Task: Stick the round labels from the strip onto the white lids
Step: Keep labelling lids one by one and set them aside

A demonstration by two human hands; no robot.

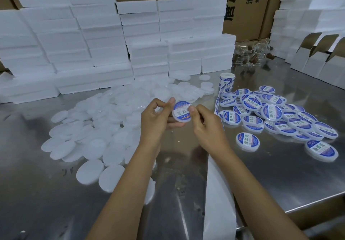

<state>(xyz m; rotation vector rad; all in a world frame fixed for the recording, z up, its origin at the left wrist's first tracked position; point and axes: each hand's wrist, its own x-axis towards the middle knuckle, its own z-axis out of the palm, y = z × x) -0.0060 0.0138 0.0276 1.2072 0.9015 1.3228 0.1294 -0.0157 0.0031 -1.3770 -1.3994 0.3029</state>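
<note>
- Steel table point(186, 165), bare and shiny under the grip; both forearms reach out over it, and the work is held up clear of its surface.
- White foam boxes point(84, 40) walled up well beyond the grip, brown cartons behind them.
- Heap of white lids point(97, 127), unlabelled, spreads to the left of the grip and beyond it. Many left to do.
- Pile of labelled lids point(280, 114) sits right of the grip, blue-and-white faces up. Judged: task well under way, far from finished.
- Label strip point(217, 193) runs off the roll point(226, 80) beyond and right of the grip, passes under the right wrist, and trails toward the near table edge as bare white backing.
- Left hand point(156, 120) curls round the held lid point(182, 112): fingertip on the top-left rim, fingers cupped beneath.
- Right hand point(205, 124) pinches the right edge, thumb flat on the round label point(183, 109).
- Lid is tilted, face toward the camera. A disc, so no long axis; the label's printed band runs roughly upper right to lower left.
- Step in hand, judged: pressing the label down.
- Doing it well: sweep the thumb from the centre outward to drive out bubbles.
- Keep the left grip on the rim only, off the face.
- Check the blue ring sits even with the lid edge all round; the part under the thumb is hidden, so centring there cannot be told.
</note>
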